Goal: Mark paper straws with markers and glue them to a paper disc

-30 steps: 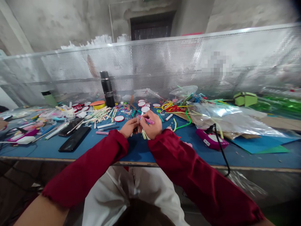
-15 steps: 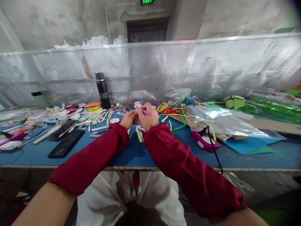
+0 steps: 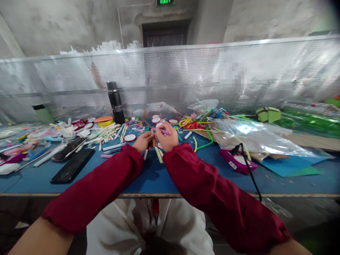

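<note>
My right hand (image 3: pixel 167 137) grips a pink stick (image 3: pixel 164 131) across its fingers, above the blue table (image 3: pixel 159 177). Close against it, my left hand (image 3: pixel 143 141) pinches a small piece that its fingers hide. Both hands meet at the middle of the table. Pale yellow strips (image 3: pixel 158 154) lie on the table right below the hands. Both arms wear dark red sleeves.
Two black phones (image 3: pixel 71 164) lie at the left, a black bottle (image 3: pixel 115 102) stands behind, and loose sticks (image 3: pixel 108 132) and round lids (image 3: pixel 130 137) lie scattered. A purple glue gun (image 3: pixel 237 161) with a black cord, plastic bags (image 3: pixel 252 136) and a perforated metal screen (image 3: pixel 186 78) are at right and back.
The view has shifted a little; my hands stay together at the table's middle with the pink stick still in the right hand.
</note>
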`<state>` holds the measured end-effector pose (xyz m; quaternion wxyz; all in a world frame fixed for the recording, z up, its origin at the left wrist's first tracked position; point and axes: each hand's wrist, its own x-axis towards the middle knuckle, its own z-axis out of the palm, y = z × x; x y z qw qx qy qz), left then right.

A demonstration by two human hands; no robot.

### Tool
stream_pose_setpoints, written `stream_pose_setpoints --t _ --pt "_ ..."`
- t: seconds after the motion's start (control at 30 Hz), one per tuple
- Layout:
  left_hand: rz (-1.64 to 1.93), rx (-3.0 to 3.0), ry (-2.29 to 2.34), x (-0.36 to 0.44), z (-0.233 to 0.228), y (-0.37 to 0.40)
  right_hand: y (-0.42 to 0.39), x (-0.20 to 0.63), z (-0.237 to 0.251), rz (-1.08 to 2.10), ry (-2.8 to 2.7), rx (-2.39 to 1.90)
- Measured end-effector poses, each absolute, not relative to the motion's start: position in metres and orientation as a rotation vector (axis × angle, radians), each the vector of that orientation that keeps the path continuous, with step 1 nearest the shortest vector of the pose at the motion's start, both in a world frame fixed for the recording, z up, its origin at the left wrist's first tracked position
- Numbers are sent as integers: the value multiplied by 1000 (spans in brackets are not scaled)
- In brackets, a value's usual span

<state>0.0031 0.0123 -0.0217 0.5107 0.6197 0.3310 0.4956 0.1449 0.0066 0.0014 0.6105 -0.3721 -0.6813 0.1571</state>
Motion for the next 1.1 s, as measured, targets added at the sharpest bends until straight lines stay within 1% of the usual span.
stream_pose_setpoints --t 0.23,0.63,1.1 --pt "1161 1512 826 5 -22 7 4 148 3 484 -1468 -854" --pt "1195 1501 832 3 -19 5 8 151 6 375 -1467 -832" --pt "1191 1492 843 4 -18 4 6 150 7 371 -1512 -811"
